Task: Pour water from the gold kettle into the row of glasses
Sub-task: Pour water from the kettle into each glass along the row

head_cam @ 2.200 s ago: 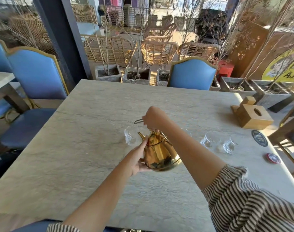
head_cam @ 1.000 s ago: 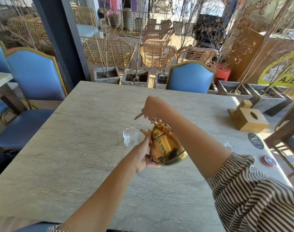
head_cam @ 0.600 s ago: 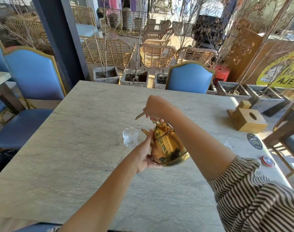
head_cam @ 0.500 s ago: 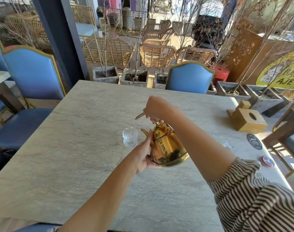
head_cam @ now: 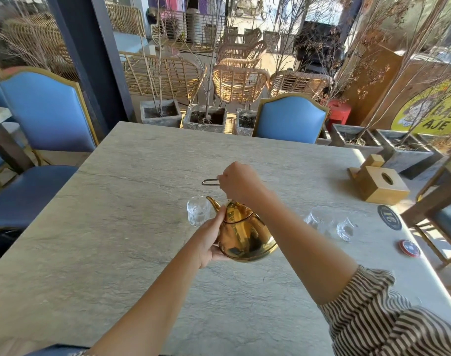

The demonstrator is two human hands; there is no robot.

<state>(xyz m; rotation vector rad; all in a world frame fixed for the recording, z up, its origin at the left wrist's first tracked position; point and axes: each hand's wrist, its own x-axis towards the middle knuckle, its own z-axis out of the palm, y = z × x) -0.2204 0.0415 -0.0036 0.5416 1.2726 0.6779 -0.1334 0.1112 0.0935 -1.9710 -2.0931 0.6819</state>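
The gold kettle [head_cam: 245, 233] hangs above the grey stone table [head_cam: 116, 240], tilted with its spout toward the leftmost clear glass [head_cam: 198, 210]. My right hand [head_cam: 238, 182] is closed on the kettle's handle from above. My left hand [head_cam: 210, 240] is cupped against the kettle's left side and bottom. The spout tip sits just right of that glass's rim. Two more clear glasses [head_cam: 319, 219] [head_cam: 347, 226] stand to the right, past my right forearm. Any glasses between are hidden by my arm and the kettle.
A wooden tissue box [head_cam: 381, 186] sits at the table's right side, with a dark round coaster [head_cam: 389, 217] and a red-rimmed coaster [head_cam: 409, 248] near the right edge. Blue chairs stand at the far side [head_cam: 291, 119] and left [head_cam: 47, 111].
The kettle's spout has come closer to the leftmost glass. Both hands keep their hold. The two right-hand glasses are back in sight beside my forearm.
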